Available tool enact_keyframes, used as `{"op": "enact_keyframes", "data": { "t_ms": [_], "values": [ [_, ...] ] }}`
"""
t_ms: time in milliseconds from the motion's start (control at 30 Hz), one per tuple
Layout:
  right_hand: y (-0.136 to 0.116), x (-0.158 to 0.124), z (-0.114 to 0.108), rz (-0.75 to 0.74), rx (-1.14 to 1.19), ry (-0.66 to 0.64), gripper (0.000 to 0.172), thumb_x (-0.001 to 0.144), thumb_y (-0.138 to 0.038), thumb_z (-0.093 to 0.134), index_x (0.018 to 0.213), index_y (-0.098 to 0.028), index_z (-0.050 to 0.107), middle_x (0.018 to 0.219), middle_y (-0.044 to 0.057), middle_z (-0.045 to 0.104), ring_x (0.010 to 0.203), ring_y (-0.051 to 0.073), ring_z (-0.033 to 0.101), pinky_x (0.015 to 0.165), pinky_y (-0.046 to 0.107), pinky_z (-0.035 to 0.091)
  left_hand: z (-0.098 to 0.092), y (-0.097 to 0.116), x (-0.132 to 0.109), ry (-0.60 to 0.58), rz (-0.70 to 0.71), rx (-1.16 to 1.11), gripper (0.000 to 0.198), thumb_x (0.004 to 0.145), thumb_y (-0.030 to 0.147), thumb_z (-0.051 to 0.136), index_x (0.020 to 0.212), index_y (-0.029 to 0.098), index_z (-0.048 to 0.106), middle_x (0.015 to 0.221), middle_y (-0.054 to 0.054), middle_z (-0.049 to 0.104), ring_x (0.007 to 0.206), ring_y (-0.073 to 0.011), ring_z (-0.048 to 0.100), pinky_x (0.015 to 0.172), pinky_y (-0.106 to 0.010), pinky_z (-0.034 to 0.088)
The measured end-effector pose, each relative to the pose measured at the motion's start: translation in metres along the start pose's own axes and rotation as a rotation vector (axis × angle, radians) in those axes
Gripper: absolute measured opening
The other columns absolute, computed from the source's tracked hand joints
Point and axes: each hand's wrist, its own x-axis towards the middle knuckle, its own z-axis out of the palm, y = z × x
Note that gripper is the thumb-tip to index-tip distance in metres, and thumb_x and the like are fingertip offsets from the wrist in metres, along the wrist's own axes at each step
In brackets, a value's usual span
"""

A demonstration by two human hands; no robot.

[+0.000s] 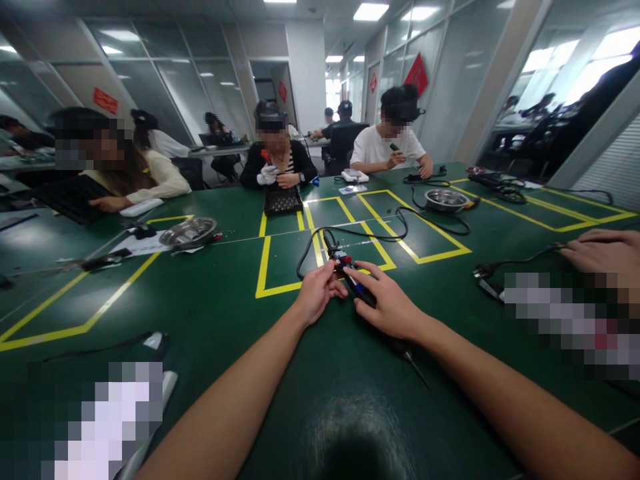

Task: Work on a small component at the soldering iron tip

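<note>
My left hand (pixel 316 293) rests on the green table (pixel 210 300), fingers curled and pinched at a small red and black part (pixel 342 259) on the end of a black cable (pixel 350 237). My right hand (pixel 387 303) lies over a dark tool with a blue grip (pixel 361 290), fingers closed round it. The tool's thin metal tip (pixel 417 370) pokes out under my right wrist. Both hands meet just in front of a yellow taped rectangle (pixel 263 267).
Steel bowls stand at the left (pixel 189 233) and at the far right (pixel 445 199). Several people sit round the table with tools. Another person's hand (pixel 603 252) lies at the right edge beside a black cable (pixel 515 260). A black keyboard (pixel 283 200) lies opposite.
</note>
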Motion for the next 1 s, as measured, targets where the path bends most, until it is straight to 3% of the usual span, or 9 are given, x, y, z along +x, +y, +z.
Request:
{"op": "enact_keyframes", "data": {
  "t_ms": [167, 300, 400, 433, 500, 600, 733, 867, 1000],
  "values": [
    [-0.001, -0.002, 0.008, 0.08, -0.023, -0.017, 0.071, 0.085, -0.02, 0.064, 0.153, -0.026, 0.046, 0.158, 0.014, 0.039, 0.142, 0.031, 0.046, 0.115, 0.051, 0.042, -0.001, -0.006, 0.001, 0.007, 0.017, 0.076, 0.048, 0.088, 0.057, 0.065, 0.102, 0.011, 0.064, 0.067, -0.004, 0.068, 0.053, -0.0128, 0.064, 0.049, -0.021, 0.047],
    [-0.002, 0.0, 0.008, 0.133, 0.142, 0.051, 0.068, 0.079, -0.013, 0.064, 0.146, -0.023, 0.055, 0.149, 0.014, 0.051, 0.135, 0.031, 0.054, 0.109, 0.051, 0.048, -0.001, -0.012, 0.003, 0.01, 0.068, 0.185, 0.051, 0.088, 0.06, 0.063, 0.103, 0.011, 0.065, 0.07, -0.007, 0.071, 0.058, -0.0144, 0.067, 0.058, -0.024, 0.054],
    [0.004, 0.008, -0.004, 0.346, 0.554, 0.074, 0.07, 0.079, -0.018, 0.066, 0.147, -0.026, 0.052, 0.123, 0.011, 0.068, 0.094, 0.025, 0.073, 0.072, 0.041, 0.064, -0.001, -0.015, 0.007, 0.084, 0.129, 0.259, 0.041, 0.092, 0.049, 0.063, 0.114, 0.014, 0.064, 0.099, -0.011, 0.075, 0.075, -0.0155, 0.073, 0.073, -0.028, 0.059],
    [0.009, 0.011, -0.009, 0.426, 0.711, 0.091, 0.071, 0.079, -0.02, 0.068, 0.147, -0.026, 0.051, 0.113, 0.009, 0.07, 0.079, 0.022, 0.073, 0.059, 0.036, 0.063, -0.002, -0.017, 0.008, 0.122, 0.144, 0.292, 0.037, 0.093, 0.043, 0.063, 0.117, 0.015, 0.063, 0.107, -0.012, 0.074, 0.081, -0.0159, 0.073, 0.077, -0.029, 0.059],
    [0.024, 0.018, -0.02, 0.533, 0.973, 0.183, 0.071, 0.075, -0.019, 0.072, 0.143, -0.024, 0.052, 0.102, 0.007, 0.07, 0.068, 0.018, 0.07, 0.049, 0.028, 0.058, -0.002, -0.019, 0.01, 0.182, 0.166, 0.376, 0.029, 0.093, 0.034, 0.063, 0.116, 0.016, 0.062, 0.114, -0.013, 0.072, 0.085, -0.0158, 0.074, 0.081, -0.031, 0.059],
    [0.051, 0.024, -0.031, 0.707, 1.301, 0.324, 0.059, 0.074, -0.012, 0.07, 0.13, -0.022, 0.054, 0.093, 0.005, 0.068, 0.063, 0.014, 0.066, 0.043, 0.019, 0.053, -0.002, -0.02, 0.009, 0.184, 0.203, 0.5, 0.018, 0.091, 0.027, 0.064, 0.105, 0.016, 0.065, 0.106, -0.01, 0.073, 0.084, -0.0158, 0.073, 0.081, -0.031, 0.057],
    [0.078, 0.024, -0.033, 0.872, 1.648, 0.41, 0.044, 0.075, -0.006, 0.063, 0.112, -0.024, 0.05, 0.105, 0.006, 0.063, 0.063, 0.009, 0.061, 0.043, 0.013, 0.051, -0.001, -0.016, 0.006, 0.161, 0.204, 0.583, 0.016, 0.088, 0.032, 0.068, 0.091, 0.017, 0.063, 0.084, -0.006, 0.073, 0.082, -0.0186, 0.072, 0.079, -0.032, 0.055],
    [0.084, 0.023, -0.032, 0.89, 1.715, 0.458, 0.041, 0.076, -0.004, 0.061, 0.109, -0.025, 0.049, 0.105, 0.006, 0.06, 0.065, 0.008, 0.061, 0.044, 0.012, 0.053, -0.002, -0.015, 0.005, 0.154, 0.186, 0.585, 0.016, 0.091, 0.034, 0.064, 0.09, 0.017, 0.061, 0.084, -0.007, 0.073, 0.084, -0.0195, 0.073, 0.081, -0.033, 0.056],
    [0.085, 0.025, -0.03, 0.894, 1.638, 0.454, 0.045, 0.076, -0.004, 0.062, 0.114, -0.026, 0.049, 0.098, 0.004, 0.061, 0.064, 0.009, 0.062, 0.044, 0.012, 0.051, -0.002, -0.014, 0.005, 0.134, 0.187, 0.592, 0.015, 0.092, 0.032, 0.063, 0.091, 0.017, 0.061, 0.086, -0.007, 0.073, 0.085, -0.0185, 0.073, 0.082, -0.033, 0.056]
  ]
}}
